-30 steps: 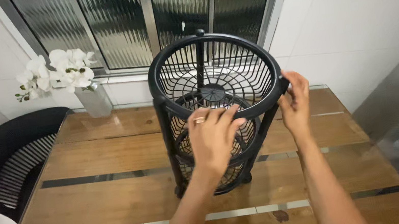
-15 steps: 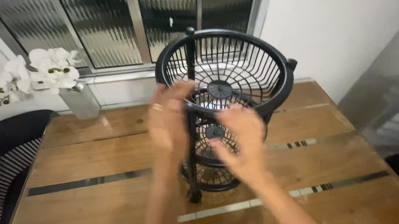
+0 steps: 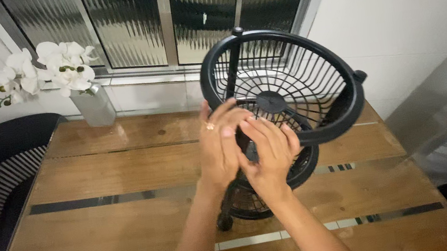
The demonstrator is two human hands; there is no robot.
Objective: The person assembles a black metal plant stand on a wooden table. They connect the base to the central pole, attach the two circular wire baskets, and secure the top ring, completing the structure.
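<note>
Black tiered wire basket stand (image 3: 288, 91), tilted on plank table (image 3: 114, 168), left hand (image 3: 220, 143) and right hand (image 3: 270, 154) both grasping its post

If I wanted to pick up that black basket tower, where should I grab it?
Probably the upright posts of the black tiered basket stand, from the near side, where the left hand and right hand meet now. It leans over on the wooden table, and the thick top rim looks too wide for one hand.

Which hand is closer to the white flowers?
Left. The left hand is on the black basket rack, on the side towards the flowers; the right hand is just beyond it, farther away.
</note>
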